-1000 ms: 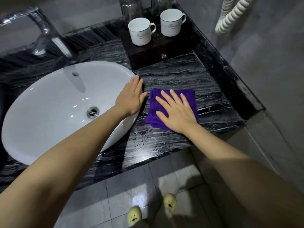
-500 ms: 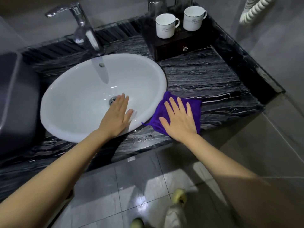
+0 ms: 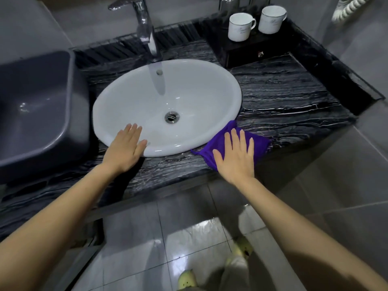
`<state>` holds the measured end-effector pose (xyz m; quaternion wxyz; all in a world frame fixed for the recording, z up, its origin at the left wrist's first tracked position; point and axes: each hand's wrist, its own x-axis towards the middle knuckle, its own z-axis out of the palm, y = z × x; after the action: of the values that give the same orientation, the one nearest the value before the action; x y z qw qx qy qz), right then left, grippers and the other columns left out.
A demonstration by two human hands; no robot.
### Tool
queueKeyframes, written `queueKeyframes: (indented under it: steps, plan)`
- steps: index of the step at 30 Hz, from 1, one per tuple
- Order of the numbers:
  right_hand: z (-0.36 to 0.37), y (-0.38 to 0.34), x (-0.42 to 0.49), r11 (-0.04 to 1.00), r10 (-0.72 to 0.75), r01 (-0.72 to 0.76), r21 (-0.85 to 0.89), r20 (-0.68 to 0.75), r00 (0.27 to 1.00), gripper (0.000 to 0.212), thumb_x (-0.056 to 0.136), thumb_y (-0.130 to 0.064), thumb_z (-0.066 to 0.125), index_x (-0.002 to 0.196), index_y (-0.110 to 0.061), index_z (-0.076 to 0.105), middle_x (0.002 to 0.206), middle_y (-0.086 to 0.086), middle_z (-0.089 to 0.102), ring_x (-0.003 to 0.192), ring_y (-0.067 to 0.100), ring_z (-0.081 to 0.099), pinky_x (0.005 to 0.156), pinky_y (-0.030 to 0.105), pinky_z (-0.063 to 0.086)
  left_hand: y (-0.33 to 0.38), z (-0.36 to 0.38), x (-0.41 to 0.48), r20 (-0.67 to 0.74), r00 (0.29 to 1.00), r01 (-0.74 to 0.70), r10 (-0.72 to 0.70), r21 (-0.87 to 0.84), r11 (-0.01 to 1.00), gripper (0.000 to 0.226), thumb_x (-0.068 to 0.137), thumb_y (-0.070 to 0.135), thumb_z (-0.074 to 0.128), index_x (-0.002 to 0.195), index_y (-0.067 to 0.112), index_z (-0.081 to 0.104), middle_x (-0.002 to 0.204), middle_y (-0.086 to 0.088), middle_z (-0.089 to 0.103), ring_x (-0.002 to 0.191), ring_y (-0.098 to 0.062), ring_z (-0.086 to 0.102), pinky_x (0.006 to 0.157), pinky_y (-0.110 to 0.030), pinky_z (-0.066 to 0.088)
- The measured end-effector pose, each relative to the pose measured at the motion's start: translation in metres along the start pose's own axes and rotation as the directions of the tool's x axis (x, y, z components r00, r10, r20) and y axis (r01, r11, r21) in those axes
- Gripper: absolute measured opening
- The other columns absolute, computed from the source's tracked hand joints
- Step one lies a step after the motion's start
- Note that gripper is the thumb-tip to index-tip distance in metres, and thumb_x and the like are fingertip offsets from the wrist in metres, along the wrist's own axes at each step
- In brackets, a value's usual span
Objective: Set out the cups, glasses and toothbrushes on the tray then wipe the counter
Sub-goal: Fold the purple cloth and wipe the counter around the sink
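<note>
Right hand point(image 3: 235, 156) presses flat, grip spread, on the purple cloth point(image 3: 258, 143); left hand point(image 3: 125, 151), fingers spread, rests on the sink point(image 3: 220, 85) rim.

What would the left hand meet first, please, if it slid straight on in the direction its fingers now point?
The left hand lies flat with its fingers over the near rim of the white basin. Going straight on, it would likely slide down into the bowl, passing left of the drain; depth is hard to judge.

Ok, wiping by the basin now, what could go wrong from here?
The cloth sits at the counter front edge under the flat right hand; a stroke outward could drag it off. The left hand leans on the glossy basin rim and might slip.
</note>
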<state>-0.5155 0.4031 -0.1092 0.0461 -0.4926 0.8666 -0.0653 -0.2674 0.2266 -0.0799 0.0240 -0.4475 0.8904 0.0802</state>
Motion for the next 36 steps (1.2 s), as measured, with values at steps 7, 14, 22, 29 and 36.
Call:
queueKeyframes:
  steps: [7,14,22,29,36]
  plan:
    - [0.008,-0.04,-0.03,0.999,0.001,0.001,0.042,-0.037,0.999,0.066,0.096,-0.044,0.033,0.149,-0.007,0.023,0.158,0.013,0.019,0.148,0.03,0.008,0.12,0.05,0.0,-0.015,0.002,-0.005,-0.041,0.995,-0.094,0.094,0.015,0.995,0.055,0.098,0.034,0.029,0.144,0.004,0.024,0.153,-0.016,0.025,0.144,-0.03,0.015,0.117,-0.043,0.01]
    - [0.015,-0.097,-0.061,0.996,-0.05,0.054,0.068,-0.063,0.997,0.064,0.094,-0.043,0.035,0.145,-0.004,0.032,0.153,0.018,0.031,0.145,0.035,0.019,0.119,0.052,0.004,-0.018,0.005,-0.003,-0.068,0.992,-0.108,0.108,0.006,0.994,0.056,0.097,0.035,0.029,0.144,0.004,0.023,0.152,-0.017,0.027,0.143,-0.03,0.017,0.117,-0.043,0.009]
    - [0.018,-0.145,-0.073,0.999,-0.022,0.024,0.021,-0.093,0.995,0.061,0.087,-0.044,0.052,0.131,-0.002,0.053,0.133,0.02,0.057,0.128,0.039,0.048,0.11,0.056,0.028,-0.02,0.008,-0.001,-0.065,0.989,-0.13,0.13,0.007,0.991,0.057,0.097,0.036,0.029,0.143,0.003,0.024,0.151,-0.018,0.029,0.142,-0.031,0.02,0.116,-0.043,0.01]
    - [0.021,-0.145,-0.066,0.997,-0.025,0.036,0.061,-0.168,0.986,0.053,0.078,-0.034,0.068,0.119,-0.001,0.063,0.118,0.018,0.066,0.114,0.039,0.058,0.103,0.056,0.038,-0.02,0.011,0.0,-0.075,0.991,-0.112,0.112,-0.003,0.994,0.057,0.098,0.037,0.028,0.145,0.005,0.021,0.154,-0.014,0.024,0.144,-0.027,0.016,0.117,-0.04,0.005]
    - [0.024,-0.145,-0.067,0.92,-0.227,0.284,0.272,-0.221,0.948,0.035,0.076,-0.011,0.068,0.11,-0.008,0.066,0.109,0.008,0.067,0.106,0.031,0.062,0.102,0.049,0.044,-0.019,0.009,0.0,-0.043,0.995,-0.092,0.091,-0.003,0.996,0.058,0.097,0.038,0.027,0.145,0.006,0.018,0.155,-0.012,0.022,0.145,-0.025,0.013,0.118,-0.039,0.004]
